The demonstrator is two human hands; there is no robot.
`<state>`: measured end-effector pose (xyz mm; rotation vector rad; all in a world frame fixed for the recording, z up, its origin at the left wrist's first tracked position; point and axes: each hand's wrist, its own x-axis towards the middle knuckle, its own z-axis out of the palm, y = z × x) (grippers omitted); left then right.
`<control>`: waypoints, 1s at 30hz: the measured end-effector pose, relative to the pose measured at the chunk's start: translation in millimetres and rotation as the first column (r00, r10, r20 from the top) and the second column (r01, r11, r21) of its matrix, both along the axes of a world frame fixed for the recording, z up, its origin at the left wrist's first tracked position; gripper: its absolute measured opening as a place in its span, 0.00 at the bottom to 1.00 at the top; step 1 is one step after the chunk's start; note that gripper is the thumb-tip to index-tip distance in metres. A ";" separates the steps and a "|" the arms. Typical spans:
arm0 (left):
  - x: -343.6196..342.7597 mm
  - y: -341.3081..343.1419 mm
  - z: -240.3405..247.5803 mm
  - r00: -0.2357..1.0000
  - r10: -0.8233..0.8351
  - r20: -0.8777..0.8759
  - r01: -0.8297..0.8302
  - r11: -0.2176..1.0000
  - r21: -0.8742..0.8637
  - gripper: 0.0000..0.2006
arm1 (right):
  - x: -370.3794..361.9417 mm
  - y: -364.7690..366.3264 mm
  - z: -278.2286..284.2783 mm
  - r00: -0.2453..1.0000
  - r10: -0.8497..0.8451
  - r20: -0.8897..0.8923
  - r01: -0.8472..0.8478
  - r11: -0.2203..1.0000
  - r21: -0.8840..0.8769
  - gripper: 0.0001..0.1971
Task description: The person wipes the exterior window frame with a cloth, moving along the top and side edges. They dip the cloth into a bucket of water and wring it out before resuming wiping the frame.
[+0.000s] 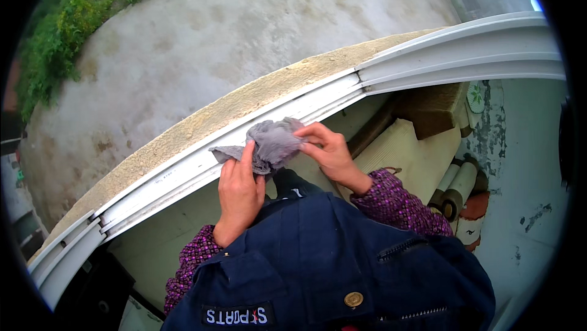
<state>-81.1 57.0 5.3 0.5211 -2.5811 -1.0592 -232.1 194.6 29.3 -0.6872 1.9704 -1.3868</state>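
Observation:
A crumpled grey cloth (275, 141) lies bunched over the white window track (171, 179) in front of me. My left hand (240, 187) presses on the cloth's near left part, its index finger stretched up along the folds. At the cloth's right side, my right hand (333, 154) pinches an edge between thumb and fingers. Part of the track is hidden under the cloth.
Beyond the track runs a rough tan outer ledge (244, 95), with concrete ground (263, 25) far below. White sash frames (465, 50) stand at right and lower left. Inside, at right, are a cream-covered piece of furniture (403, 147) and several rolls (460, 187) by a peeling wall.

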 end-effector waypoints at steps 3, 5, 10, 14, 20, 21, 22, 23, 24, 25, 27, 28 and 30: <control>-4.8 7.6 2.1 1.000 0.014 0.022 -0.013 0.999 -0.044 0.37 | -20.0 47.0 9.3 0.999 0.019 0.036 -0.021 0.999 0.042 0.10; -15.1 15.0 2.8 1.000 0.008 0.027 -0.007 0.998 -0.057 0.37 | -30.9 79.6 12.7 0.999 0.030 0.033 -0.035 0.988 0.149 0.09; -68.8 47.7 2.4 0.999 -0.018 0.028 0.020 0.995 -0.094 0.37 | -47.6 136.6 -8.0 0.928 -0.014 0.372 -0.066 0.978 0.200 0.08; -117.0 79.5 -1.8 0.998 -0.061 0.035 0.065 0.991 -0.119 0.34 | -55.8 169.1 -32.9 0.874 -0.012 0.486 -0.087 0.980 0.181 0.08; -187.6 127.4 -18.1 0.985 -0.120 -0.124 0.106 0.988 -0.110 0.30 | -92.9 224.4 -44.6 0.944 -0.118 0.309 0.013 0.946 0.323 0.08; -197.0 133.6 -19.5 0.984 -0.138 -0.111 0.132 0.989 -0.060 0.28 | -98.5 234.2 -42.1 0.951 -0.134 0.277 0.027 0.933 0.359 0.08; -205.7 137.1 -20.4 0.979 -0.134 -0.151 0.131 0.991 -0.032 0.28 | -102.8 241.3 -41.4 0.959 -0.164 0.231 0.053 0.904 0.423 0.09; -212.3 139.0 -20.5 0.973 -0.129 -0.193 0.131 0.991 -0.005 0.27 | -107.9 249.5 -37.1 0.969 -0.183 0.166 0.071 0.850 0.522 0.10; -215.2 139.6 -19.7 0.969 -0.139 -0.203 0.148 0.988 0.033 0.27 | -111.0 253.3 -36.9 0.973 -0.210 0.095 0.129 0.839 0.528 0.10; -214.4 139.2 -18.4 0.985 -0.095 -0.144 0.115 0.984 0.138 0.23 | -114.6 258.1 -33.5 0.972 -0.235 0.024 0.187 0.825 0.533 0.10; -204.0 131.9 -15.2 0.967 -0.102 -0.233 0.151 0.967 0.206 0.22 | -124.3 264.6 -25.7 0.950 -0.280 -0.139 0.307 0.748 0.588 0.11; -196.6 126.5 -12.9 0.965 -0.131 -0.227 0.190 0.947 0.260 0.21 | -128.9 266.6 -21.2 0.941 -0.264 -0.211 0.336 0.791 0.511 0.11; -169.0 114.5 -4.8 0.925 -0.123 -0.358 0.166 0.982 0.091 0.22 | -137.7 270.9 -9.1 0.876 -0.278 -0.394 0.433 0.814 0.388 0.12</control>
